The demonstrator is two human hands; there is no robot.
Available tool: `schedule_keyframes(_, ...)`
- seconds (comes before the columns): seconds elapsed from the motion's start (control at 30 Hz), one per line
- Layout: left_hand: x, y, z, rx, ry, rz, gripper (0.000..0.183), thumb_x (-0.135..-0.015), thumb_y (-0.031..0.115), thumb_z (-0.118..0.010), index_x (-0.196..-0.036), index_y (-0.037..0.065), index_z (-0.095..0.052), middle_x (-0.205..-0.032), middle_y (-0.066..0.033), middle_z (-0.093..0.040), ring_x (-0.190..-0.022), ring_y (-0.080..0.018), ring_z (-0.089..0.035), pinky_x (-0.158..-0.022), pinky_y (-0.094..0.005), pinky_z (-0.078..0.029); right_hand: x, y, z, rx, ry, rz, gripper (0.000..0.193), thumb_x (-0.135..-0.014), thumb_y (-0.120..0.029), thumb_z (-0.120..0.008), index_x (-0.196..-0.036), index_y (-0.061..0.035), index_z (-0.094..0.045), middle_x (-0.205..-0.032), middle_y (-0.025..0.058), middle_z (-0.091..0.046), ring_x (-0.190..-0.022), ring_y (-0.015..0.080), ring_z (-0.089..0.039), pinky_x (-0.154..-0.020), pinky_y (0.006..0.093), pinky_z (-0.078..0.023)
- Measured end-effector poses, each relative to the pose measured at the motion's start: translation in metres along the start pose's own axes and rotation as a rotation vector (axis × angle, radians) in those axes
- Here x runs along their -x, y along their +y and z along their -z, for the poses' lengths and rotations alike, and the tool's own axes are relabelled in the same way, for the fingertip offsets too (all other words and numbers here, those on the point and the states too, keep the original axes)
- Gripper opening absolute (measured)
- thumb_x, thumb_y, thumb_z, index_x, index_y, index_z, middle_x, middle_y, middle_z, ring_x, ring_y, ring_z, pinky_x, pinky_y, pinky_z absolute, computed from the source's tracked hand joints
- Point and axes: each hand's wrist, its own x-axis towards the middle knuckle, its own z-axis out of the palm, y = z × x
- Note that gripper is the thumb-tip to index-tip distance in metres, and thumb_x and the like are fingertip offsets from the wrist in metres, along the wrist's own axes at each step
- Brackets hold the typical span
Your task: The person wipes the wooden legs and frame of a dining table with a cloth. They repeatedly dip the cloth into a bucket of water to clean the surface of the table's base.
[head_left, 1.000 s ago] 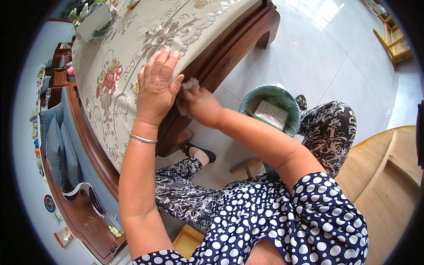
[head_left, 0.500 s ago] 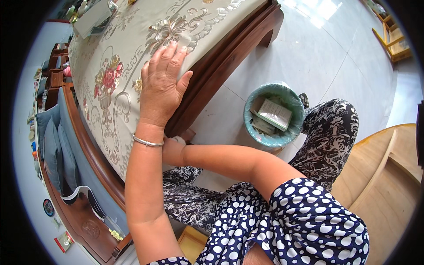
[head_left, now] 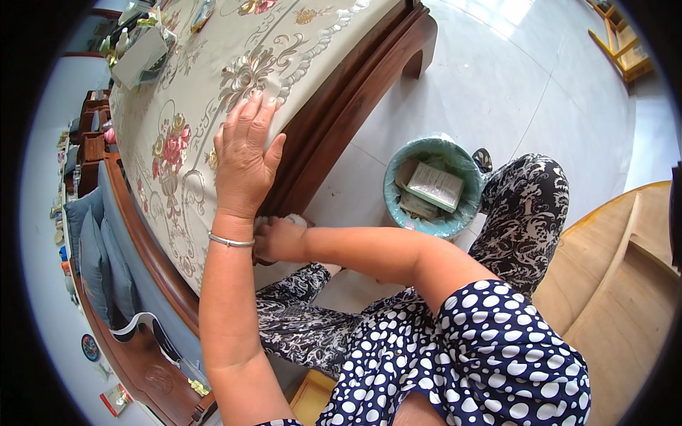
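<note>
My left hand (head_left: 245, 160) lies flat on the table's floral cream cover (head_left: 206, 121), fingers stretched out and a silver bangle at the wrist. My right hand (head_left: 280, 240) is low beside the table, by the lower part of its dark wooden leg (head_left: 277, 202). Its fingers are curled round a whitish, crumpled piece of what looks like cloth (head_left: 293, 219). Part of that hand and of the cloth is hidden behind my left wrist and forearm.
A teal lined bin (head_left: 392, 192) with a white box (head_left: 435, 186) inside stands on the tiled floor by my knee. Wooden furniture (head_left: 611, 277) is at the right, a blue-cushioned wooden sofa (head_left: 138, 220) at the left. Several small items lie at the table's far left.
The view has shifted a little. My right hand has come further out from behind my left wrist, showing more of the whitish cloth. My left hand still rests on the cover.
</note>
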Motion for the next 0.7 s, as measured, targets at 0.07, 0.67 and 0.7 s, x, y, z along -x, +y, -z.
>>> schedule_keyframes(0.07, 0.001, 0.0, 0.004, 0.008, -0.011, 0.007, 0.044, -0.096, 0.03, -0.051, -0.138, 0.016, -0.049, -0.143, -0.0053, -0.045, -0.132, -0.0276, -0.041, -0.109, -0.0405, -0.03, 0.012, 0.021, 0.017, 0.094, 0.077, 0.022, 0.028, -0.078, -0.027, -0.061, -0.103, -0.0158, -0.067, -0.099, 0.005, -0.062, -0.098, 0.026, -0.06, -0.075, 0.0425, -0.049)
schedule_keyframes(0.67, -0.002, -0.004, 0.001, 0.016, -0.069, -0.011, 0.043, -0.098, 0.027, -0.05, -0.138, 0.012, -0.047, -0.143, -0.0091, -0.046, -0.133, -0.0297, -0.04, -0.11, -0.0415, -0.028, 0.097, 0.195, 0.202, 0.518, 0.313, -0.358, 0.024, -0.077, -0.019, -0.065, -0.098, -0.0295, -0.069, -0.102, -0.0074, -0.059, -0.101, 0.0174, -0.057, -0.078, 0.0338, -0.047)
schedule_keyframes(0.7, -0.001, -0.004, 0.002, 0.018, -0.071, -0.013, 0.043, -0.098, 0.027, -0.049, -0.138, 0.012, -0.047, -0.143, -0.0092, -0.046, -0.133, -0.0297, -0.039, -0.11, -0.0414, -0.028, 0.099, 0.201, 0.207, 0.539, 0.307, -0.371, 0.024, -0.077, -0.019, -0.064, -0.098, -0.0286, -0.069, -0.102, -0.0073, -0.059, -0.101, 0.0174, -0.057, -0.078, 0.0338, -0.048)
